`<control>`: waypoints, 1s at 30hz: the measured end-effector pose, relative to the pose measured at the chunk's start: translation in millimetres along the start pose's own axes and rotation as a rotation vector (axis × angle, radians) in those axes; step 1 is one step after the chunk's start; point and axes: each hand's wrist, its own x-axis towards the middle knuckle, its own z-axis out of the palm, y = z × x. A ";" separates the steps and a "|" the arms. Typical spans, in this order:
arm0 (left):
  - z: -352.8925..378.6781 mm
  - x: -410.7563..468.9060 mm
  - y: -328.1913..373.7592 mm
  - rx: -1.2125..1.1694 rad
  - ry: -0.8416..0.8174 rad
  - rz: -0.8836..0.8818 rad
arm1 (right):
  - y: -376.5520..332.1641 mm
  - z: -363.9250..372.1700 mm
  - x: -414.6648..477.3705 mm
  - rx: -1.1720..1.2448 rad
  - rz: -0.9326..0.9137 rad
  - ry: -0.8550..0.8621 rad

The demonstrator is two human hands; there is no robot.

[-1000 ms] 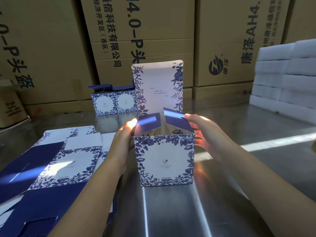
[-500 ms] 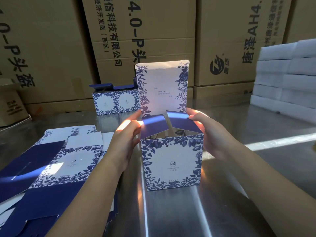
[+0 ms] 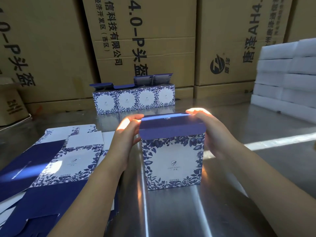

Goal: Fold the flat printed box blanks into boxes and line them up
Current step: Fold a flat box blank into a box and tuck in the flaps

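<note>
Pinching the blue lid flap by its ends, left hand and right hand flank the printed box; the flap's long axis runs between the fingers, equally near both.

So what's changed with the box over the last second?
The tall lid, upright before, now lies folded forward over the box. The left hand and right hand moved off the side flaps and grip its ends. The flat blanks stayed put.
</note>
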 end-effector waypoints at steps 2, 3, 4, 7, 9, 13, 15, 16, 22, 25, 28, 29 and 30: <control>1.1 -0.6 1.2 0.005 0.000 -0.023 | 1.2 -0.2 -0.7 0.018 0.017 0.037; 1.2 0.1 2.0 -0.005 0.003 -0.045 | 1.4 -0.4 -1.1 0.040 0.030 0.060; 1.6 0.5 3.4 -0.022 0.011 -0.068 | 1.3 -0.9 -1.7 0.060 0.038 0.080; 1.5 -0.6 6.0 -0.026 0.013 -0.077 | 0.1 -0.7 -1.9 0.040 0.033 0.087; 0.0 -2.8 4.7 0.018 -0.023 -0.024 | -0.1 0.5 -2.1 -0.014 0.029 0.070; -3.6 -6.3 8.5 0.055 -0.074 0.005 | 1.3 0.0 -3.1 -0.094 -0.001 0.000; -4.4 -7.1 9.9 0.081 -0.088 0.023 | 0.9 0.1 -4.1 -0.118 -0.044 -0.030; -4.7 -7.3 10.2 0.098 -0.089 0.042 | 0.3 -0.1 -4.4 -0.102 -0.061 -0.042; -2.4 -7.0 17.2 0.190 -0.043 0.236 | 1.4 -5.9 0.1 -0.095 -0.165 0.085; 2.6 -8.8 18.5 0.160 -0.058 0.239 | 1.0 -5.1 -1.2 -0.101 -0.189 0.063; 2.1 -10.9 20.4 0.185 -0.086 0.280 | 1.3 -4.2 -2.2 -0.110 -0.225 0.031; 1.4 -11.5 20.9 0.201 -0.103 0.289 | 0.4 -3.9 -3.2 -0.136 -0.241 0.023; 0.6 -12.2 21.6 0.210 -0.121 0.289 | 0.2 -4.1 -3.8 -0.174 -0.259 0.017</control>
